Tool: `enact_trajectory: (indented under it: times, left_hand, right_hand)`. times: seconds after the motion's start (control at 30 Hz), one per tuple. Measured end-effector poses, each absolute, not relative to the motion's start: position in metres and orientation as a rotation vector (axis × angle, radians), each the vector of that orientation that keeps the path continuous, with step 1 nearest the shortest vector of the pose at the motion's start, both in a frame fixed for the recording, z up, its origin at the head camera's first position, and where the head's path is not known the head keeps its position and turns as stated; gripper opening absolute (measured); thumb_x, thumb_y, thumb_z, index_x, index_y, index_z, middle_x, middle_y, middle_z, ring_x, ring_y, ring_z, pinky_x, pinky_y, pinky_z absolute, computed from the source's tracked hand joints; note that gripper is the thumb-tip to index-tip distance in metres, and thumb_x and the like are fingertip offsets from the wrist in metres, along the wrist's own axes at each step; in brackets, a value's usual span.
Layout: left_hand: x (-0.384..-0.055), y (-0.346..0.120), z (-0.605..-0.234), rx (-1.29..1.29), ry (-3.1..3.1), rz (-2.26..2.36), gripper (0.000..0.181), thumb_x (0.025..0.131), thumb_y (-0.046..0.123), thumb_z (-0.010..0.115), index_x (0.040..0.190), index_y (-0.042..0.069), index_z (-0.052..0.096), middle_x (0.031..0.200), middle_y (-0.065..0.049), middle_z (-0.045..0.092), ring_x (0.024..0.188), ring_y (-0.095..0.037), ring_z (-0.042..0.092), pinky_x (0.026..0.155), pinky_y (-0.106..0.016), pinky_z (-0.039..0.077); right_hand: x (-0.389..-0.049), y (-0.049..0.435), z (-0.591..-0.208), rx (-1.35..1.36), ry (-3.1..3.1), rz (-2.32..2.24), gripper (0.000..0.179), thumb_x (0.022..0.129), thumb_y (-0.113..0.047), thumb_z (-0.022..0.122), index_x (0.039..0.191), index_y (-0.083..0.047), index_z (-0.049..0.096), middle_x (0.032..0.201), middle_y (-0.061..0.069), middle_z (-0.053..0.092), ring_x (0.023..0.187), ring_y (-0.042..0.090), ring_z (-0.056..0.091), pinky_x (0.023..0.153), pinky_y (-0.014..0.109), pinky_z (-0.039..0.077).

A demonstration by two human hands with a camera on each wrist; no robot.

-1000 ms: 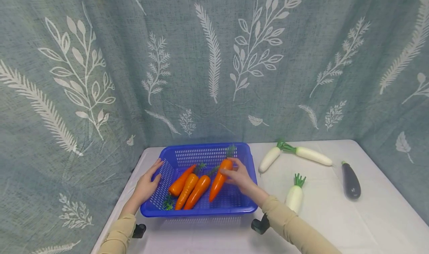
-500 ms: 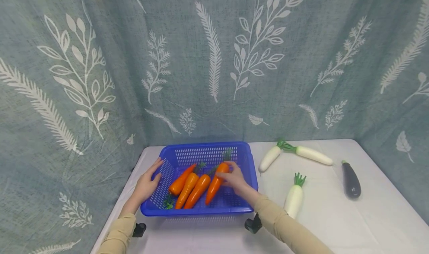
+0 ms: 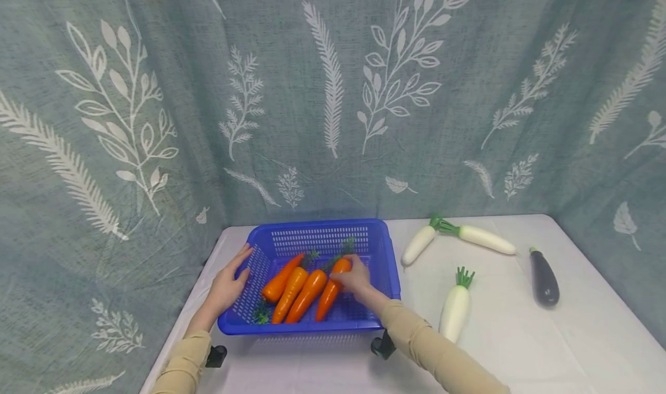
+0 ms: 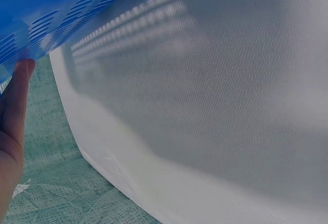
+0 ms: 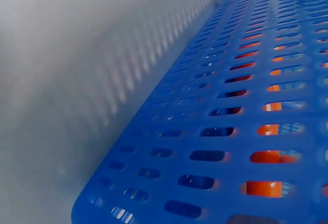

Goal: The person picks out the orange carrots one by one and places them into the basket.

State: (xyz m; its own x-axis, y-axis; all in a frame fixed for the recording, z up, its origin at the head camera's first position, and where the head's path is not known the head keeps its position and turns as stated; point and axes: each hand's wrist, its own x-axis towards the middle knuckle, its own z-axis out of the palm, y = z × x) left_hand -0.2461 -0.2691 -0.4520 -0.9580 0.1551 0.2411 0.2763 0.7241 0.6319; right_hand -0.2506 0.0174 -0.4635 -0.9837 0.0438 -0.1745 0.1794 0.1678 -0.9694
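Note:
A blue plastic basket (image 3: 312, 328) with slotted walls stands on the white-covered table. My right hand (image 3: 358, 277) reaches into it and pinches an orange carrot (image 3: 328, 299) near its leafy top. That carrot lies slanted beside three other carrots (image 3: 308, 294), its tip toward the near wall. My left hand (image 3: 226, 286) rests along the basket's left rim with fingers extended. In the left wrist view, the left hand's fingertips (image 4: 24, 66) meet the basket's outer wall. Only the slotted basket wall (image 5: 205, 111) shows in the right wrist view, with orange behind it; the right hand is hidden there.
On the table to the right lie a white radish (image 3: 419, 245), another radish (image 3: 487, 240) behind it, a third radish (image 3: 455, 313) nearer, and a dark eggplant (image 3: 544, 279). A patterned green curtain (image 3: 333, 105) hangs around the table's far and side edges.
My right hand has lowered the carrot and moved it left and nearer, closer to the other carrots. My left hand has stayed at the basket's rim.

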Motion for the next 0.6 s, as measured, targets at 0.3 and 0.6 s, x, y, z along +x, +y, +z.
enact_trajectory:
  times: [0.3, 0.6]
  left_hand:
    - [-0.2463, -0.2680, -0.4545, -0.327, -2.776, -1.072, 0.048, 0.095, 0.001, 0.044, 0.143, 0.000, 0.039, 0.153, -0.019, 0.030, 0.138, -0.043, 0.030, 0.112, -0.057, 0.025]
    - [-0.2447, -0.2684, -0.4545, -0.328, -2.772, -1.069, 0.047, 0.096, 0.001, 0.044, 0.143, 0.001, 0.039, 0.154, -0.018, 0.029, 0.139, -0.043, 0.029, 0.112, -0.058, 0.024]
  right_hand:
    - [-0.2495, 0.0186, -0.4706, 0.171, 2.499, -1.772, 0.054, 0.071, 0.000, 0.074, 0.120, 0.003, 0.051, 0.109, 0.029, 0.057, 0.096, 0.039, 0.061, 0.066, 0.037, 0.059]
    - [-0.2497, 0.0180, -0.4738, 0.175, 2.346, -1.819, 0.052, 0.073, 0.005, 0.071, 0.120, 0.004, 0.048, 0.111, 0.030, 0.055, 0.088, 0.037, 0.064, 0.062, 0.035, 0.059]
